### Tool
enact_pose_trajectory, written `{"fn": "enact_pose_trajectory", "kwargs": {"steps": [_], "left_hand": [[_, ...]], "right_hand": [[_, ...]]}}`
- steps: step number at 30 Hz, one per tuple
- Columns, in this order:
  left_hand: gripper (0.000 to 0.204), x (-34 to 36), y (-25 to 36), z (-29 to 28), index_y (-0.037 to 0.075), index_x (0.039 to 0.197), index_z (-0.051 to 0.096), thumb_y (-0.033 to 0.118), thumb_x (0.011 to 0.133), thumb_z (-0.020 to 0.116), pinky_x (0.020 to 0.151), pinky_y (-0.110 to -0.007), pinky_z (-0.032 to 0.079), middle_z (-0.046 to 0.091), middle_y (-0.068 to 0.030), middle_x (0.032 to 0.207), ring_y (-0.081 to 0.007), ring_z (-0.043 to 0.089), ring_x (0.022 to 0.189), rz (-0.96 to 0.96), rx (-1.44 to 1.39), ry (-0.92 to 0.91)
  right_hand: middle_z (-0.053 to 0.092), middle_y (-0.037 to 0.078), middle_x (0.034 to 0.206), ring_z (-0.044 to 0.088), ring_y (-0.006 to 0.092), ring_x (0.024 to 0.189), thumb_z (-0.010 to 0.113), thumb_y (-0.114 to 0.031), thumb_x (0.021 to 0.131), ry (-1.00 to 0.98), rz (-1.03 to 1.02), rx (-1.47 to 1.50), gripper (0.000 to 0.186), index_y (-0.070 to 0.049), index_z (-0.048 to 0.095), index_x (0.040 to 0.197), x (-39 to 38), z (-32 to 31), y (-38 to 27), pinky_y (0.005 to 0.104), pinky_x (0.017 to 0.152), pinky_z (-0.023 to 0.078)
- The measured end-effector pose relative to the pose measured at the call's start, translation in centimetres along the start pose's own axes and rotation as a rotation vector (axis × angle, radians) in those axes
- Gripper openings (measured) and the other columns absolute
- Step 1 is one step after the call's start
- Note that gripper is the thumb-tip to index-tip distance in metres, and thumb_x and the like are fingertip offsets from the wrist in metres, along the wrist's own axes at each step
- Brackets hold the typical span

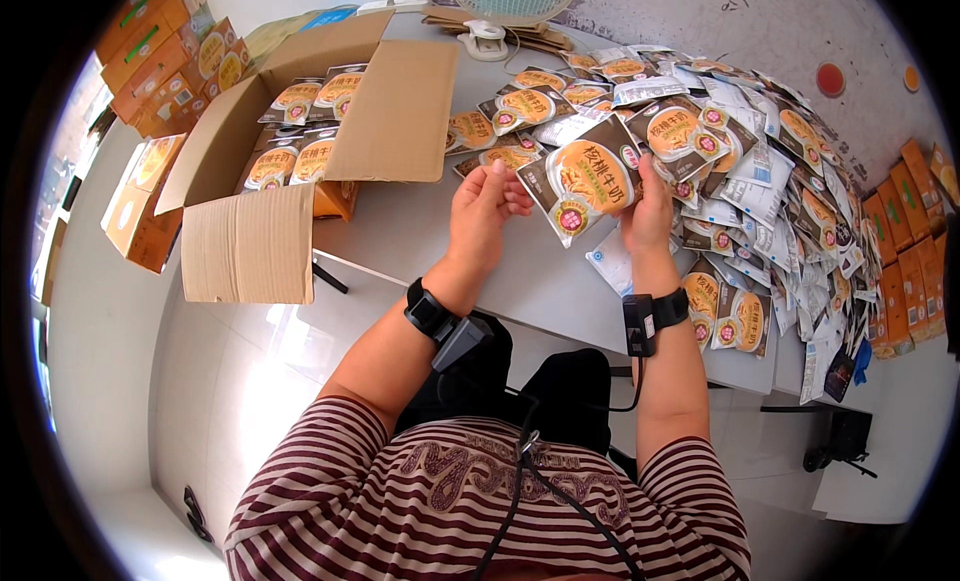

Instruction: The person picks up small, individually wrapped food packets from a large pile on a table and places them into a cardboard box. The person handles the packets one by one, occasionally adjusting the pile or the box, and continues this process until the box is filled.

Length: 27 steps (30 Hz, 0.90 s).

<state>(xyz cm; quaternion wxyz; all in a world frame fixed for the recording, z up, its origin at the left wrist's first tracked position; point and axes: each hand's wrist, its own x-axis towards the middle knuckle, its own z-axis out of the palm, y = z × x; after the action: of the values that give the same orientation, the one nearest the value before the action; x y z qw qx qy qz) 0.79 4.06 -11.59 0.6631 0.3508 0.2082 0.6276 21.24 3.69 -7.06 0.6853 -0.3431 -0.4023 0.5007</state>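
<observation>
My right hand (649, 209) grips a brown food packet (588, 181) by its right edge, thumb in front. The packet is tilted, with an orange bowl picture facing me, and is held above the grey table (440, 226). Close to its left edge, my left hand (482, 213) has its thumb raised and its fingers loosely curled; whether the fingertips touch the packet I cannot tell. Beyond and to the right lies a large heap of similar packets (685, 141), some showing white backs. At the left, an open cardboard carton (395, 116) contains several upright packets.
The carton's near flap (248, 246) hangs past the table edge. A clip fan (488, 39) stands at the back beside flattened cardboard. Orange boxes are stacked at the far left (165, 66) and far right (905, 251). A white packet (612, 263) lies near my right wrist.
</observation>
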Motion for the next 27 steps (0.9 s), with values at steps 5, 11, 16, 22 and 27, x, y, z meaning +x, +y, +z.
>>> {"fn": "enact_pose_trajectory", "kwargs": {"steps": [5,11,16,22,27], "left_hand": [[0.028,-0.8,0.5,1.9,0.004,0.100,0.060,0.029,0.095,0.049,0.069,-0.026,0.049,0.064,-0.0026,0.086,-0.0093,0.060,0.075,-0.120,0.184,-0.049],[0.032,-0.8,0.0,1.6,0.002,0.097,0.062,0.030,0.096,0.047,0.074,-0.026,0.049,0.065,-0.0030,0.093,-0.0096,0.061,0.081,-0.128,0.166,-0.035],[0.037,-0.7,-0.2,1.7,0.000,0.101,0.061,0.032,0.096,0.043,0.076,-0.028,0.050,0.064,-0.0053,0.097,-0.0116,0.061,0.086,-0.130,0.105,-0.011],[0.049,-0.6,0.4,1.7,0.000,0.118,0.050,0.041,0.096,0.038,0.080,-0.033,0.051,0.063,-0.0113,0.104,-0.0199,0.063,0.092,-0.231,-0.031,-0.162],[0.053,-1.3,0.5,2.5,-0.003,0.124,0.045,0.042,0.097,0.034,0.078,-0.032,0.051,0.063,-0.0146,0.101,-0.0206,0.063,0.087,-0.425,0.161,-0.476]], "right_hand": [[0.061,0.001,0.074,0.056,0.0086,0.056,0.046,-0.030,0.095,-0.096,-0.002,-0.060,0.028,-0.006,0.058,0.092,-0.3,0.1,0.5,0.0227,0.042,0.038],[0.058,0.003,0.066,0.052,0.0098,0.050,0.045,-0.032,0.095,-0.126,0.017,-0.140,0.033,-0.004,0.058,0.085,-0.6,0.2,0.5,0.0235,0.041,0.037],[0.057,0.004,0.063,0.051,0.0103,0.048,0.045,-0.035,0.095,-0.095,0.013,-0.130,0.036,-0.003,0.057,0.081,-0.5,0.2,0.4,0.0240,0.041,0.037],[0.063,0.001,0.080,0.058,0.0085,0.060,0.043,-0.035,0.096,-0.065,0.013,0.014,0.032,-0.007,0.058,0.099,0.0,-0.5,0.2,0.0221,0.042,0.037],[0.061,0.002,0.078,0.057,0.0103,0.061,0.043,-0.040,0.095,0.034,-0.030,0.049,0.037,-0.005,0.056,0.096,0.1,-0.2,0.5,0.0244,0.045,0.041]]}}
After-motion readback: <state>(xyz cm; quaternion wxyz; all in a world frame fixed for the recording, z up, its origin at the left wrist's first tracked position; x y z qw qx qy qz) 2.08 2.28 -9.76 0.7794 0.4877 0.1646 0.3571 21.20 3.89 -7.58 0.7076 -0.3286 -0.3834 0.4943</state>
